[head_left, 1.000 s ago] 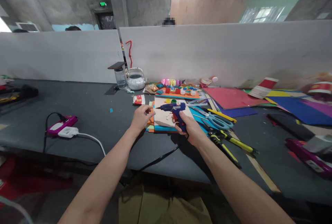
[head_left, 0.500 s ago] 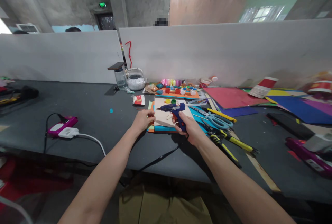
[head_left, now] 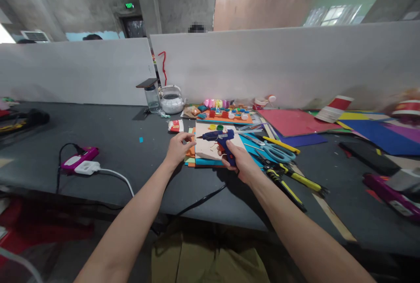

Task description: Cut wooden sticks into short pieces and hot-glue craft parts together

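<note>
My right hand (head_left: 242, 159) is wrapped round the grip of a dark blue glue gun (head_left: 225, 136), its nozzle pointing left over a pale sheet (head_left: 204, 151). A clear glue stick sticks out of the gun's rear end. My left hand (head_left: 178, 148) is closed in a pinch just left of the nozzle tip. Whatever its fingertips hold, if anything, is too small to make out. The pale sheet lies on a stack of coloured papers, with blue paper (head_left: 210, 162) showing at the front edge. Close behind my left hand lies a cut red-and-white paper cup (head_left: 176, 126).
Blue-handled scissors (head_left: 278, 152) and yellow-black pliers (head_left: 303, 180) lie right of the papers. A kettle-like pot (head_left: 172, 103) and a glass jar (head_left: 152, 100) stand at the back. A purple power strip (head_left: 88, 156) sits left; a black cable (head_left: 203, 200) crosses the front edge.
My left hand has lifted slightly, and its fingertips have risen to the level of the nozzle. The glue gun and my right hand stay nearly where they were.
</note>
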`<move>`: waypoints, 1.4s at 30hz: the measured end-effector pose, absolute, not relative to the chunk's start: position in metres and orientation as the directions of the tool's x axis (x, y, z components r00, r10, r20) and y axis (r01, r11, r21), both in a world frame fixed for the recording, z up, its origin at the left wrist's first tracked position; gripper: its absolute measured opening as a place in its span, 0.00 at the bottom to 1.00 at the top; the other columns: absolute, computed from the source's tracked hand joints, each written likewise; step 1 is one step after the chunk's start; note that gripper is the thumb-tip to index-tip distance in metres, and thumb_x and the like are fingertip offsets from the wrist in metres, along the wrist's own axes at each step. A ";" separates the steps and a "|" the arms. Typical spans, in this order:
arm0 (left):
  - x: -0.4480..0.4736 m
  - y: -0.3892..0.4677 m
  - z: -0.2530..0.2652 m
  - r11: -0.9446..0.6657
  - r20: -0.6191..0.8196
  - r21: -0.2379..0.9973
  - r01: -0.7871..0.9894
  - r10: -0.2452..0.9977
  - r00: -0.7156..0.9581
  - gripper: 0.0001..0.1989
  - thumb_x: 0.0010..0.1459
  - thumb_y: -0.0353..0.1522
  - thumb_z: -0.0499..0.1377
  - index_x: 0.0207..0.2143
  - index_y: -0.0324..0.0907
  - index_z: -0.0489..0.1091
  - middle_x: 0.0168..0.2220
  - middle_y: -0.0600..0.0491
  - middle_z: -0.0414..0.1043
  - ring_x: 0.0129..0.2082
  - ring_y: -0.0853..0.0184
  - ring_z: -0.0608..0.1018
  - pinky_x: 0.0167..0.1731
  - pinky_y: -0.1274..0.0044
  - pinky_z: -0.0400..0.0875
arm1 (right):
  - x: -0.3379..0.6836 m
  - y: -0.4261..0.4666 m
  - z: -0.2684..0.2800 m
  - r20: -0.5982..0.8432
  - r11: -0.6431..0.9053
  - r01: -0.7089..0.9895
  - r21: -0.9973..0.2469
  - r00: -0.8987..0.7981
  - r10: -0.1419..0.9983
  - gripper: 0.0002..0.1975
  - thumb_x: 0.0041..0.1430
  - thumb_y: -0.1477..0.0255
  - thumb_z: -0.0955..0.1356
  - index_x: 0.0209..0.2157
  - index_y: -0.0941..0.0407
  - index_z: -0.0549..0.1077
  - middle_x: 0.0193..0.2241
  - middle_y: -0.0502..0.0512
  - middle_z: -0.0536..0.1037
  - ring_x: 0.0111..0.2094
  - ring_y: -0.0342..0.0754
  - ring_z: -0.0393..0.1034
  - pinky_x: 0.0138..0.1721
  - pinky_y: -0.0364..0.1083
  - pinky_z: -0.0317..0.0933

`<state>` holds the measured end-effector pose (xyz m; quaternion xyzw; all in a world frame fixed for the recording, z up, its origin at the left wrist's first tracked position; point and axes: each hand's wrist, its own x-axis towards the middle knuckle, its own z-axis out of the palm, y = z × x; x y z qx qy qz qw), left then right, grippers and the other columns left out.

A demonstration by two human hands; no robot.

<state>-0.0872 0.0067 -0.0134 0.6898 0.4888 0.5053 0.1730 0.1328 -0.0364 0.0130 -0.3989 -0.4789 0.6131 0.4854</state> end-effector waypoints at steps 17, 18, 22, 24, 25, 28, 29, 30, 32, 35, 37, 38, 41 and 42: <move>-0.086 0.006 -0.011 -0.485 0.549 0.735 0.475 0.836 0.005 0.09 0.51 0.32 0.64 0.37 0.41 0.75 0.30 0.54 0.73 0.31 0.69 0.74 0.34 0.76 0.66 | 0.132 -0.038 0.015 -0.021 -0.064 -0.208 -0.976 -0.207 0.978 0.22 0.50 0.52 0.70 0.28 0.59 0.71 0.26 0.53 0.71 0.15 0.36 0.55 0.13 0.38 0.34; -0.086 0.006 -0.011 -0.485 0.548 0.736 0.472 0.836 0.004 0.10 0.51 0.32 0.64 0.37 0.40 0.75 0.30 0.54 0.73 0.31 0.69 0.74 0.34 0.76 0.66 | 0.132 -0.039 0.015 -0.020 -0.064 -0.209 -0.976 -0.207 0.978 0.22 0.51 0.52 0.70 0.29 0.59 0.71 0.26 0.53 0.70 0.15 0.36 0.55 0.13 0.38 0.34; -0.086 0.005 -0.011 -0.487 0.548 0.738 0.466 0.836 0.006 0.10 0.51 0.33 0.64 0.37 0.41 0.76 0.31 0.54 0.74 0.31 0.69 0.74 0.34 0.76 0.66 | 0.132 -0.039 0.016 -0.017 -0.062 -0.210 -0.976 -0.207 0.978 0.23 0.50 0.51 0.70 0.29 0.59 0.71 0.26 0.52 0.70 0.15 0.36 0.55 0.13 0.38 0.34; -0.086 0.005 -0.011 -0.490 0.550 0.738 0.464 0.835 0.007 0.10 0.51 0.33 0.64 0.37 0.41 0.76 0.31 0.54 0.74 0.31 0.69 0.74 0.34 0.76 0.66 | 0.132 -0.039 0.016 -0.015 -0.059 -0.211 -0.976 -0.205 0.979 0.23 0.50 0.51 0.70 0.30 0.59 0.71 0.26 0.52 0.70 0.15 0.36 0.55 0.13 0.38 0.34; -0.086 0.005 -0.011 -0.490 0.550 0.739 0.463 0.835 0.006 0.10 0.50 0.33 0.64 0.37 0.41 0.76 0.31 0.54 0.74 0.31 0.69 0.74 0.34 0.76 0.66 | 0.132 -0.039 0.016 -0.013 -0.058 -0.211 -0.976 -0.206 0.979 0.23 0.50 0.51 0.70 0.30 0.59 0.71 0.26 0.52 0.70 0.15 0.35 0.55 0.13 0.38 0.34; -0.086 0.005 -0.011 -0.493 0.554 0.739 0.459 0.833 0.002 0.10 0.50 0.33 0.64 0.37 0.41 0.76 0.30 0.54 0.74 0.30 0.69 0.73 0.33 0.76 0.66 | 0.133 -0.039 0.016 -0.014 -0.059 -0.208 -0.976 -0.212 0.977 0.23 0.50 0.51 0.70 0.29 0.59 0.71 0.25 0.52 0.70 0.15 0.35 0.55 0.12 0.38 0.35; -0.087 0.005 -0.011 -0.494 0.556 0.739 0.457 0.831 0.000 0.10 0.50 0.34 0.64 0.37 0.41 0.76 0.30 0.54 0.74 0.30 0.69 0.73 0.33 0.76 0.66 | 0.133 -0.039 0.016 -0.015 -0.060 -0.206 -0.977 -0.214 0.977 0.23 0.50 0.51 0.70 0.29 0.60 0.71 0.25 0.52 0.70 0.15 0.35 0.55 0.12 0.38 0.34; -0.087 0.005 -0.011 -0.496 0.558 0.739 0.456 0.830 -0.002 0.10 0.50 0.34 0.64 0.36 0.41 0.76 0.30 0.54 0.74 0.30 0.69 0.73 0.33 0.76 0.66 | 0.133 -0.039 0.017 -0.018 -0.063 -0.205 -0.977 -0.216 0.976 0.23 0.50 0.51 0.70 0.29 0.60 0.71 0.26 0.52 0.70 0.15 0.35 0.55 0.13 0.38 0.34; -0.087 0.006 -0.011 -0.499 0.562 0.740 0.452 0.827 -0.007 0.10 0.50 0.34 0.65 0.36 0.40 0.76 0.30 0.54 0.74 0.30 0.69 0.73 0.33 0.76 0.66 | 0.133 -0.039 0.016 -0.022 -0.067 -0.202 -0.977 -0.217 0.976 0.23 0.50 0.51 0.70 0.29 0.60 0.71 0.26 0.52 0.70 0.15 0.35 0.55 0.13 0.38 0.34; -0.086 0.006 -0.012 -0.499 0.564 0.742 0.447 0.825 -0.015 0.10 0.49 0.33 0.65 0.36 0.40 0.76 0.29 0.54 0.73 0.29 0.69 0.73 0.33 0.76 0.65 | 0.133 -0.038 0.016 -0.026 -0.069 -0.198 -0.978 -0.214 0.977 0.23 0.50 0.51 0.70 0.29 0.59 0.70 0.25 0.52 0.70 0.15 0.35 0.55 0.13 0.38 0.33; -0.086 0.006 -0.011 -0.499 0.565 0.744 0.443 0.824 -0.021 0.10 0.49 0.33 0.65 0.35 0.40 0.76 0.29 0.55 0.73 0.29 0.69 0.73 0.32 0.76 0.65 | 0.133 -0.038 0.015 -0.026 -0.069 -0.196 -0.978 -0.213 0.977 0.23 0.51 0.51 0.69 0.28 0.59 0.70 0.25 0.52 0.70 0.15 0.35 0.55 0.13 0.38 0.33; -0.086 0.006 -0.011 -0.499 0.566 0.745 0.442 0.824 -0.024 0.09 0.49 0.33 0.65 0.35 0.40 0.76 0.29 0.55 0.73 0.29 0.69 0.73 0.32 0.76 0.65 | 0.133 -0.038 0.014 -0.027 -0.070 -0.195 -0.978 -0.215 0.976 0.23 0.51 0.51 0.69 0.28 0.59 0.70 0.25 0.52 0.70 0.15 0.35 0.55 0.13 0.38 0.33; -0.086 0.006 -0.010 -0.500 0.570 0.746 0.439 0.821 -0.034 0.09 0.48 0.32 0.65 0.34 0.40 0.75 0.29 0.55 0.73 0.29 0.69 0.73 0.32 0.76 0.65 | 0.133 -0.037 0.014 -0.028 -0.072 -0.194 -0.978 -0.221 0.975 0.24 0.50 0.51 0.70 0.28 0.60 0.70 0.25 0.52 0.70 0.15 0.35 0.55 0.13 0.38 0.34; -0.086 0.006 -0.010 -0.500 0.571 0.747 0.438 0.820 -0.036 0.09 0.48 0.32 0.66 0.34 0.40 0.75 0.28 0.55 0.73 0.28 0.69 0.73 0.32 0.76 0.65 | 0.134 -0.036 0.013 -0.028 -0.073 -0.195 -0.978 -0.223 0.974 0.24 0.49 0.51 0.70 0.28 0.60 0.70 0.25 0.52 0.70 0.15 0.36 0.55 0.13 0.38 0.34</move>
